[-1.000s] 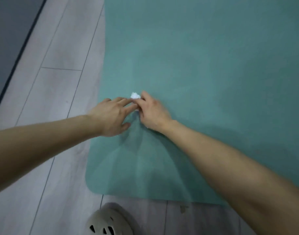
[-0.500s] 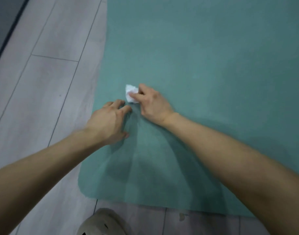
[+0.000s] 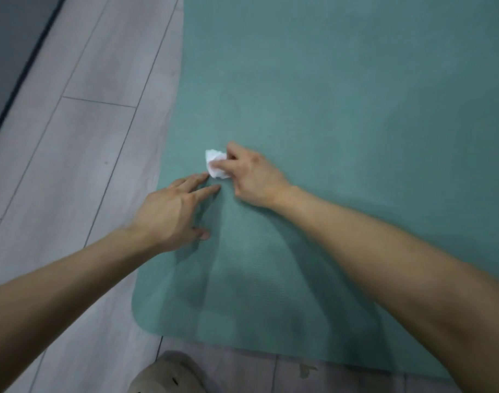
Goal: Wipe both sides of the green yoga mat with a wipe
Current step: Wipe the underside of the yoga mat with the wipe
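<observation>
Right hand: fingers curled, pinching the crumpled white wipe at frame centre.
Left hand: fingers straight, flat on the green yoga mat.
Mat: fills the right and centre.

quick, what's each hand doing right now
Left hand: open, fingers straight, resting on the green yoga mat.
Right hand: fingers pinching the white wipe against the mat.

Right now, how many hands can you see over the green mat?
2. The left hand is over the green mat near its left edge, fingers straight. The right hand is just beside it, pinching the white wipe against the mat.
</observation>
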### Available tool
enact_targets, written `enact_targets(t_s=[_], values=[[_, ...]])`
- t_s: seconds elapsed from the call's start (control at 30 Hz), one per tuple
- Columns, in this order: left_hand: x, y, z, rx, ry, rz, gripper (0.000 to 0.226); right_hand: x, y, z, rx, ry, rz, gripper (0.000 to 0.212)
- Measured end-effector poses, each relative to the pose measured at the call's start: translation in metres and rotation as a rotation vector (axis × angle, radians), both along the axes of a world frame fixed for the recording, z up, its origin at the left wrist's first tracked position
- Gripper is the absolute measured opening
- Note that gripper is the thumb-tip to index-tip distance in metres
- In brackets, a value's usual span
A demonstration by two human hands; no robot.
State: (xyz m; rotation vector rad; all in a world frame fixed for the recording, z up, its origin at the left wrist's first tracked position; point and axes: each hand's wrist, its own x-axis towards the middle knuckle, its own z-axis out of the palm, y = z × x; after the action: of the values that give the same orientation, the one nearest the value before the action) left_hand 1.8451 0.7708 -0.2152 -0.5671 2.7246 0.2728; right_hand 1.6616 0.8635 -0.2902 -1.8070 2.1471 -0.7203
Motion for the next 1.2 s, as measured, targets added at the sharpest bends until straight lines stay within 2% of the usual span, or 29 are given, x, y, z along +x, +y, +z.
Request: enact_targets(t_s=[0.03, 0.07, 0.1, 0.17, 0.23, 0.3, 0.33, 0.37, 0.47, 0.53, 0.6, 0.63, 0.73, 0.8, 0.83, 0.87, 0.97, 1.07, 1.1, 1.13, 1.2], values=[[0.002, -0.003, -0.001, 0.007, 0.018, 0.0, 0.105, -0.006, -0.003, 0.005, 0.001, 0.063, 0.141, 0.037], [0.005, -0.006, -0.002, 0.016, 0.037, 0.006, 0.101, -0.025, -0.005, 0.01, 0.0, 0.126, 0.182, 0.037], [0.008, -0.01, -0.003, 0.022, 0.053, 0.018, 0.096, -0.048, -0.004, 0.012, 0.009, 0.173, 0.114, 0.037], [0.017, -0.016, -0.003, 0.019, 0.074, 0.04, 0.083, -0.096, 0.009, 0.014, 0.047, 0.186, -0.284, 0.036], [0.026, -0.023, -0.004, 0.011, 0.094, 0.067, 0.079, -0.124, 0.023, 0.013, 0.055, 0.109, -0.68, 0.04], [0.031, -0.032, -0.006, 0.01, 0.101, 0.083, 0.079, -0.098, 0.008, 0.014, 0.072, 0.086, -0.844, 0.039], [0.032, -0.036, -0.008, 0.008, 0.101, 0.085, 0.078, -0.071, -0.005, 0.013, 0.059, 0.059, -0.813, 0.039], [0.033, -0.038, -0.01, 0.001, 0.102, 0.086, 0.078, -0.039, -0.018, 0.012, 0.021, 0.014, -0.677, 0.039], [0.03, -0.038, -0.012, -0.012, 0.12, 0.095, 0.077, 0.049, -0.036, 0.004, -0.008, -0.029, -0.036, 0.038], [0.031, -0.038, -0.014, 0.003, 0.158, 0.113, 0.074, 0.053, -0.039, 0.005, -0.015, -0.005, 0.127, 0.035], [0.037, -0.04, -0.018, 0.015, 0.172, 0.113, 0.074, 0.025, -0.042, 0.004, 0.035, 0.044, 0.095, 0.032], [0.041, -0.04, -0.02, 0.025, 0.175, 0.11, 0.073, 0.007, -0.042, 0.005, 0.073, 0.064, 0.001, 0.032], [0.049, -0.041, -0.026, 0.078, 0.198, 0.108, 0.071, -0.05, -0.044, 0.006, 0.062, 0.018, -0.502, 0.026], [0.048, -0.045, -0.026, 0.107, 0.209, 0.105, 0.069, -0.037, -0.052, 0.009, 0.08, -0.007, -0.714, 0.025], [0.047, -0.047, -0.027, 0.109, 0.211, 0.105, 0.068, -0.014, -0.057, 0.009, 0.081, -0.024, -0.707, 0.024], [0.045, -0.048, -0.026, 0.101, 0.209, 0.101, 0.066, 0.015, -0.06, 0.009, 0.056, -0.049, -0.613, 0.024], [0.042, -0.044, -0.021, 0.102, 0.21, 0.08, 0.056, 0.082, -0.05, 0.001, -0.011, -0.048, -0.159, 0.032], [0.05, -0.045, -0.027, 0.103, 0.255, 0.095, 0.054, 0.036, -0.067, 0.012, 0.027, 0.123, 0.301, 0.043], [0.052, -0.048, -0.031, 0.111, 0.267, 0.099, 0.059, 0.009, -0.084, 0.013, 0.073, 0.19, 0.338, 0.049], [0.054, -0.049, -0.035, 0.118, 0.281, 0.106, 0.062, -0.02, -0.101, 0.015, 0.112, 0.225, 0.261, 0.054], [0.054, -0.049, -0.039, 0.12, 0.304, 0.118, 0.064, -0.07, -0.134, 0.014, 0.121, 0.203, -0.111, 0.063]])
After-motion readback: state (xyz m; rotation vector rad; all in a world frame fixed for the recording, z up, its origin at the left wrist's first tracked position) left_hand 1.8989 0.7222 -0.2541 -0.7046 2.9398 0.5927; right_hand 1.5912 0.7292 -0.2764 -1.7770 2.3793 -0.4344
